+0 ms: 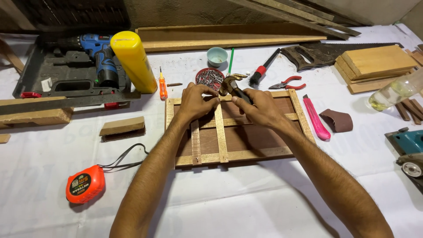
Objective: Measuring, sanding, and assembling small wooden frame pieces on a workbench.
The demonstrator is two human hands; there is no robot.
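The white-covered tabletop [246, 198] carries a flat brown wooden panel with a frame of pale thin wooden strips [233, 132], lying at the centre just ahead of the person. Both hands meet at its far edge, where the upright middle strip joins the top strip. The right hand [260, 108] is closed around the dark handle of a small claw hammer with a worn brass-coloured head [230, 83], the head raised just above the joint. The left hand [196, 101] rests on the frame with fingers drawn narrow, thumb and forefinger pinched together at the joint; whether a nail sits between them is too small to tell. To do this well, I would judge that the strip must be kept square and pressed flat, the pinching fingers low and clear of the head, and the first taps light and straight down. Just beyond the hands lies a round dark red lid holding small nails [209, 77], within easy reach of either hand.
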